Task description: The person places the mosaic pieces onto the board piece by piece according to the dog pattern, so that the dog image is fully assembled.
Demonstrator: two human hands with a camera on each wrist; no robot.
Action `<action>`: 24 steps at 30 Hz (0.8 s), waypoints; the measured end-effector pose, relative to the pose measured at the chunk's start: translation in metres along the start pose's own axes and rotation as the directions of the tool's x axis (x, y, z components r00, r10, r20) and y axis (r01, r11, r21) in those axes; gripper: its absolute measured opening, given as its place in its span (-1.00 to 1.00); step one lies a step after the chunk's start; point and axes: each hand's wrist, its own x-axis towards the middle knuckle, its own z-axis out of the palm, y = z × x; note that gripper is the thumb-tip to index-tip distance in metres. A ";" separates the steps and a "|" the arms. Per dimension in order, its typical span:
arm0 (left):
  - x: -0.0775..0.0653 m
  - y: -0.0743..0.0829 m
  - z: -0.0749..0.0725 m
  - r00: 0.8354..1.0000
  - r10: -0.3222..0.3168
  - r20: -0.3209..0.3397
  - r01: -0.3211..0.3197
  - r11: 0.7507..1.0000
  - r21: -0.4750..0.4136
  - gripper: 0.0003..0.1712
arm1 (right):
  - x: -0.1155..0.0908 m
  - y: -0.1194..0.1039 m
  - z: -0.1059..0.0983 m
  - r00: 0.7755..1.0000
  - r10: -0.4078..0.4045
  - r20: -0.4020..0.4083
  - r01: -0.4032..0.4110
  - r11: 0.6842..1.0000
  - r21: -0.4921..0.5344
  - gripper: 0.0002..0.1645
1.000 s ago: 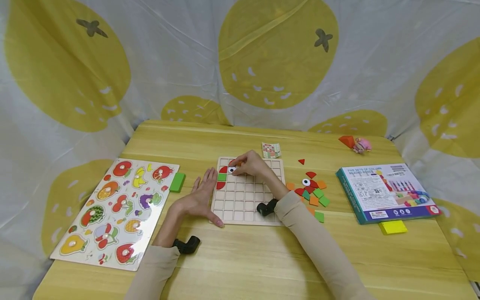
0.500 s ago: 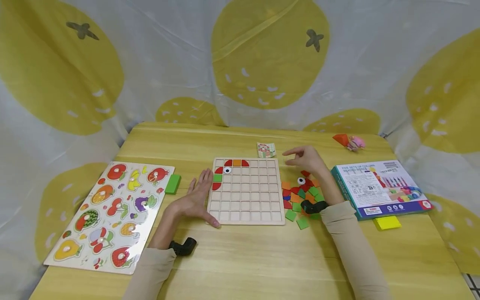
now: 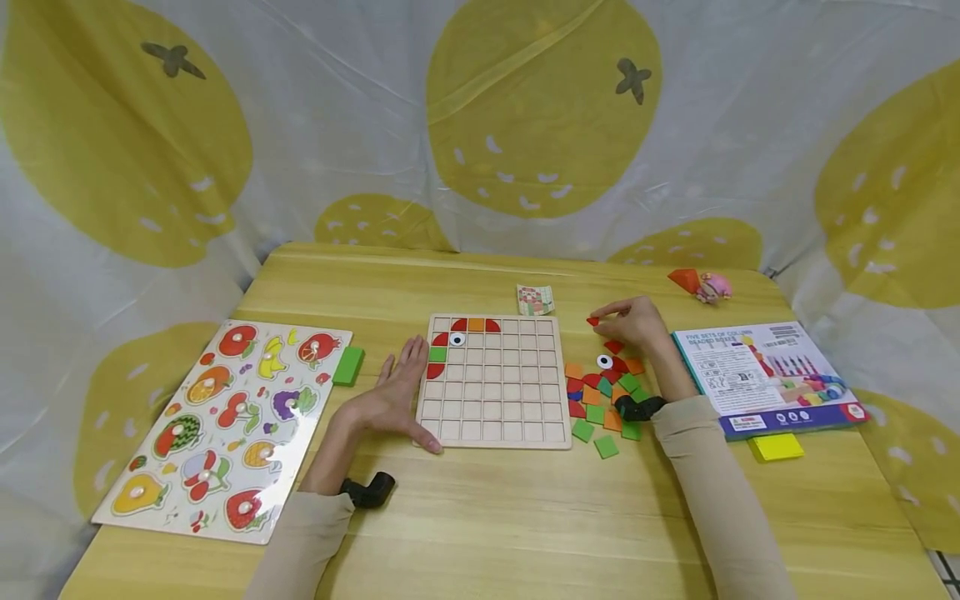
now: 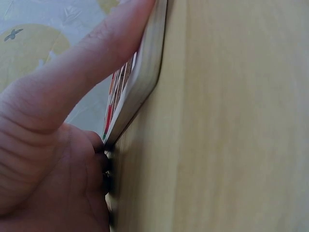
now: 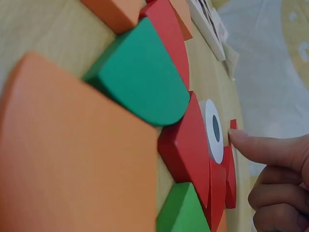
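My left hand (image 3: pixel 386 408) lies along the left side of a square wooden grid board (image 3: pixel 495 408), fingers straight and thumb at its front corner. In the left wrist view the thumb (image 4: pixel 91 63) reaches over the board's edge (image 4: pixel 145 79). Red quarter-round pieces, an orange square (image 3: pixel 476 325), a green square (image 3: pixel 437 355) and a white eye disc (image 3: pixel 457 339) sit in the board's upper left cells. Right of the board, my right hand (image 3: pixel 637 323) pinches a small red triangle (image 3: pixel 592 321) between thumb and fingertips, beyond the loose pieces.
Loose orange, green and red pieces (image 3: pixel 595 414) lie right of the board, with another eye disc (image 3: pixel 604 362). A small pattern card (image 3: pixel 535 299) lies behind it. A fruit puzzle board (image 3: pixel 225 417) is at left, a bead-set box (image 3: pixel 772 375) at right.
My right hand has left the eye disc on the board and moved right, where it now pinches the red triangle that lay on the table. My left hand stays at the board's edge.
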 end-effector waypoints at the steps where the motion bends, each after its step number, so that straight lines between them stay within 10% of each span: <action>1: 0.000 0.000 0.000 1.000 -0.001 0.001 0.001 1.000 0.002 0.83 | 0.000 0.000 0.000 1.000 -0.001 0.000 0.001 1.000 0.003 -0.63; 16: 0.002 0.000 0.000 1.000 -0.004 0.005 0.004 1.000 0.005 0.83 | 0.001 -0.004 0.005 0.993 0.096 -0.066 -0.084 0.983 0.163 -0.60; 24: 0.002 0.001 0.000 1.000 -0.018 0.008 0.018 1.000 0.004 0.83 | 0.005 -0.005 0.006 0.998 0.056 -0.037 -0.053 0.995 0.090 -0.66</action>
